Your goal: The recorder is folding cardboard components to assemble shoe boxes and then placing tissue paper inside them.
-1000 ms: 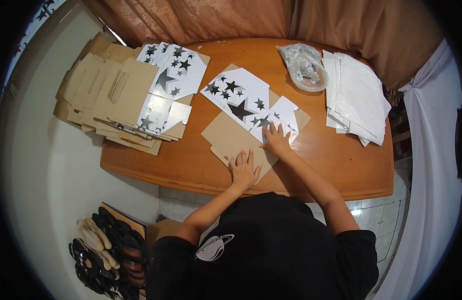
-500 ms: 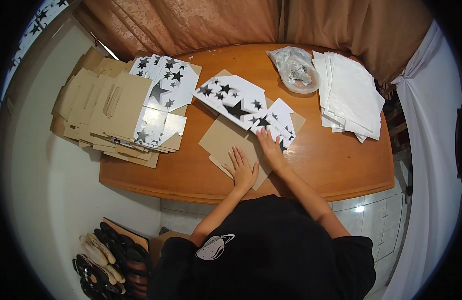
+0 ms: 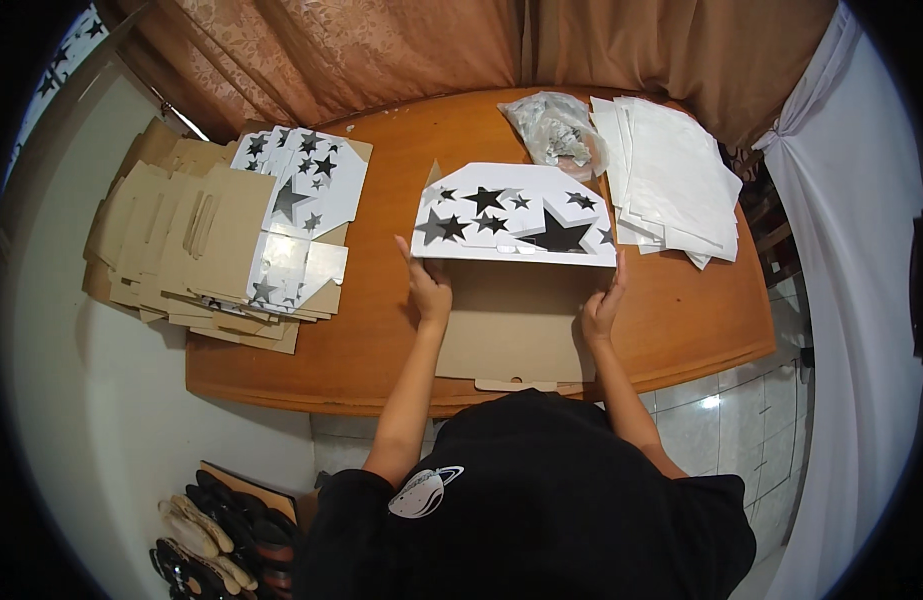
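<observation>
A partly folded cardboard box [image 3: 516, 335] lies in front of me, brown on its inner face. Its far part stands folded up, showing a white panel [image 3: 516, 190] printed with black and grey stars. My left hand [image 3: 430, 292] grips the box's left side, just below the corner of the starred panel. At the opposite side my right hand [image 3: 602, 308] holds the box by the right edge, fingers pointing up. Parts of the fingers of both hands are hidden by the cardboard. A small tab on the near edge lies close to my body.
Flat cardboard boxes [image 3: 171, 230], some star-printed, are stacked on the left of the wooden table [image 3: 681, 330]. A clear plastic bag [image 3: 556, 135] with crumpled contents sits at the back, beside white sheets [image 3: 676, 185]. Shoes [image 3: 216, 530] stand on the floor at lower left.
The box has turned to face me squarely, and its starred part is folded up. My hands have moved from pressing on the flat cardboard out to its two sides.
</observation>
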`<control>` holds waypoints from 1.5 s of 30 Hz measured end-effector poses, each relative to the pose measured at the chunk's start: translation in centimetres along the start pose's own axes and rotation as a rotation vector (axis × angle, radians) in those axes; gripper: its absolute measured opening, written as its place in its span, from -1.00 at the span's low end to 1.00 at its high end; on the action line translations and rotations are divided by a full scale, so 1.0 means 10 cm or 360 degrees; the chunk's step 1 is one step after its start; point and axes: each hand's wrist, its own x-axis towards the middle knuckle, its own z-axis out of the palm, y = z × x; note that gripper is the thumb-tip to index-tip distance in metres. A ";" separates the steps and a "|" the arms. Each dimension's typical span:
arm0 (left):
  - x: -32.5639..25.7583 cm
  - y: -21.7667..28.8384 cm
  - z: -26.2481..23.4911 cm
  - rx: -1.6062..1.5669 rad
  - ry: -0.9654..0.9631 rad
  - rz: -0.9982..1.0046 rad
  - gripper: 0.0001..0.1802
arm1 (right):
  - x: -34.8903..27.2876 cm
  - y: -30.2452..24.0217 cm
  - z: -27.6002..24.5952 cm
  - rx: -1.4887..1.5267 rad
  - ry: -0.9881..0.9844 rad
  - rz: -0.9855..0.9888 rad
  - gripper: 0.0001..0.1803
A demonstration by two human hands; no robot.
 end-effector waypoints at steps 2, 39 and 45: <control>-0.16 -0.02 -0.01 -0.0100 0.0038 0.0184 -0.29 | -0.02 0.16 0.08 -0.0033 0.0079 0.0129 -0.28; 0.13 -0.19 -1.00 0.0203 -0.0294 0.0727 -0.71 | 1.15 -0.11 -0.05 -0.0289 -0.1465 -0.0283 -0.52; 0.10 -0.22 -1.03 0.0176 -0.0335 0.0651 -0.67 | 1.13 -0.14 -0.04 -0.0269 -0.1435 -0.0337 -0.45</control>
